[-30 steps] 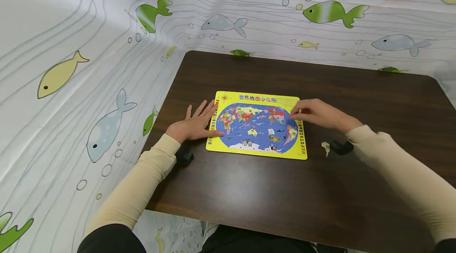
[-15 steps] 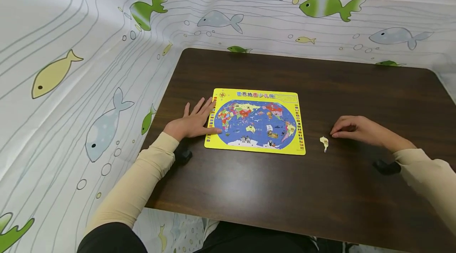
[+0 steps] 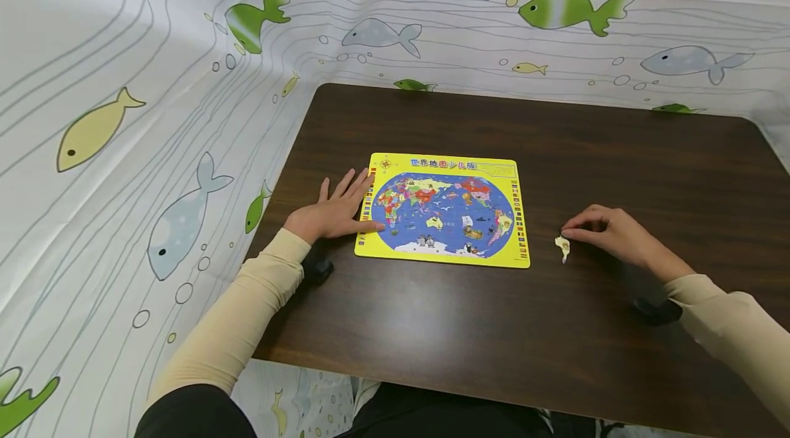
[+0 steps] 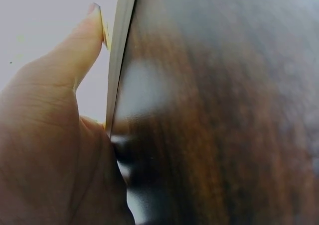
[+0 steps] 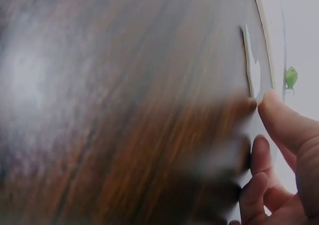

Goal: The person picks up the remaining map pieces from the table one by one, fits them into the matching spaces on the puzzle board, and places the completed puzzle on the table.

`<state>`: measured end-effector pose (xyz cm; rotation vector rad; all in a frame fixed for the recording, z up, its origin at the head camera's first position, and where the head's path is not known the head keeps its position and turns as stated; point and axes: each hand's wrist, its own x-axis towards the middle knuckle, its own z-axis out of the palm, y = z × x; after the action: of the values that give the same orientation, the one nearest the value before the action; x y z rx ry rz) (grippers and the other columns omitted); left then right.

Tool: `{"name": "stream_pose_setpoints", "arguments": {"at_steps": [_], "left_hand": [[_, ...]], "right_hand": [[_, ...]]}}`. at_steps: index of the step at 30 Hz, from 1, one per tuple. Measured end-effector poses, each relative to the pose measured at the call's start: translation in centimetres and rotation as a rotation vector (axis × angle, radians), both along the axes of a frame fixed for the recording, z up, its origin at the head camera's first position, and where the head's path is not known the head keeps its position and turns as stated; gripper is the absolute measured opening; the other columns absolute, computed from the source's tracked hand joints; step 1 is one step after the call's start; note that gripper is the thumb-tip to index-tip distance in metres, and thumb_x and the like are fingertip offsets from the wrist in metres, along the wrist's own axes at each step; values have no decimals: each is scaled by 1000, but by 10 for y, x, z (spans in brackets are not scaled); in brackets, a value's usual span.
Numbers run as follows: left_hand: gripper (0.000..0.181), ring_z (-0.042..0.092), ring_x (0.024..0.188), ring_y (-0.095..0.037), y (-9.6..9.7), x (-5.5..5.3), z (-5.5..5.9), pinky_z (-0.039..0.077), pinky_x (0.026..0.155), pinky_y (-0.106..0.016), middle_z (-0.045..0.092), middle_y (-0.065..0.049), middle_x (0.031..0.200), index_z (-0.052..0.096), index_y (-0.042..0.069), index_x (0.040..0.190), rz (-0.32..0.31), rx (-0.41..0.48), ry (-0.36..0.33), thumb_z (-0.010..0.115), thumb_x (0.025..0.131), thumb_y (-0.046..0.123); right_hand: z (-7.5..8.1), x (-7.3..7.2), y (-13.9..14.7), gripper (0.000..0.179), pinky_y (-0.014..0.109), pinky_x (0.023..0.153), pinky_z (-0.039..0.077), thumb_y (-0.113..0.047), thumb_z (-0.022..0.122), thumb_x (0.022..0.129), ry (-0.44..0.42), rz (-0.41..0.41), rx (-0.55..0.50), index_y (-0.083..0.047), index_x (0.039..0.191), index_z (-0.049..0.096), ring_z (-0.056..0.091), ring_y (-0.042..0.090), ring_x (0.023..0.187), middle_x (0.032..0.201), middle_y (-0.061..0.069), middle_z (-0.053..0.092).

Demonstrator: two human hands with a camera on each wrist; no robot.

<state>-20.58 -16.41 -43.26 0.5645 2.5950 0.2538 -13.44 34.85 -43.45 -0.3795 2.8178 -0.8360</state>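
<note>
A yellow-bordered world map puzzle (image 3: pixel 441 256) lies flat on the dark table. My left hand (image 3: pixel 327 217) rests across its left border with fingers spread, the thumb over the blue sea; the left wrist view has that thumb (image 4: pixel 82 46) on the board beside its edge. To the right of the board lies a small, pale, irregular puzzle piece (image 3: pixel 564 250) with a narrow tail pointing down. My right hand (image 3: pixel 617 239) pinches this piece at its upper end between thumb and forefinger. Seen edge-on in the right wrist view, the piece (image 5: pixel 249 60) meets the thumb tip.
The brown table (image 3: pixel 420 321) has rounded far corners. Behind and left of it hangs a white fish-print sheet (image 3: pixel 469 33). Dark wrist devices sit under both sleeves, the right one (image 3: pixel 657 311) close over the tabletop. The person's lap shows below the near edge.
My right hand has left the map's right side, swung out to the right, then come back slightly left onto the pale puzzle piece. The left hand stays on the board.
</note>
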Motion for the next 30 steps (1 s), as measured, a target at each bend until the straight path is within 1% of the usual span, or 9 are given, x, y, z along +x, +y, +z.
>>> {"name": "stream_pose_setpoints", "arguments": {"at_steps": [5,9,12,15,18,21,25,30], "left_hand": [[109,-20,148,-23,-1,1,-2,-12,114,-63,-18,4,161,-13,28,153,7,2,-15,41,76,83],[109,-19,148,-24,-1,2,-1,-12,113,-63,-18,4,161,-12,27,153,3,1,-9,41,76,83],[109,-19,148,-24,-1,1,0,-11,114,-63,-18,4,161,-12,27,153,4,-4,-3,41,76,83],[110,-19,148,-24,-1,1,1,-11,114,-63,-18,4,161,-12,27,153,7,-4,-5,40,75,84],[110,-19,148,-24,-1,0,1,-11,114,-63,-18,4,161,-12,27,153,7,-6,-6,40,75,84],[109,-19,148,-24,-1,1,2,-11,114,-63,-18,4,161,-12,27,153,7,-8,-6,41,76,83],[108,-19,148,-24,0,2,3,-11,114,-63,-18,4,161,-12,27,153,2,-6,-7,41,77,82],[107,-18,149,-24,1,2,4,-11,114,-63,-17,3,161,-11,27,153,-9,-1,3,41,78,81]], "right_hand": [[-2,2,-4,16,24,57,36,-36,69,86,-19,-13,18,-28,99,73,41,9,72,98,-1,60],[-2,4,-6,14,24,57,36,-35,69,87,-20,-21,18,-26,96,74,42,10,71,97,0,60],[1,4,-8,15,24,57,37,-36,68,88,-25,-28,28,-25,96,74,43,10,70,96,1,60],[6,3,-9,16,24,58,36,-35,66,89,-41,-12,67,-23,97,74,43,9,70,97,3,60],[12,1,-12,20,24,59,37,-36,64,91,-84,14,106,-20,99,73,44,10,72,100,5,60],[20,-4,-15,25,26,65,42,-35,62,92,-145,44,131,-15,102,72,50,12,79,103,8,61],[29,-12,-21,31,32,73,48,-35,60,94,-235,76,131,-8,107,69,58,17,90,106,9,66],[37,-22,-26,35,32,70,51,-35,57,95,-366,107,114,-4,110,67,62,15,81,100,6,68]]}}
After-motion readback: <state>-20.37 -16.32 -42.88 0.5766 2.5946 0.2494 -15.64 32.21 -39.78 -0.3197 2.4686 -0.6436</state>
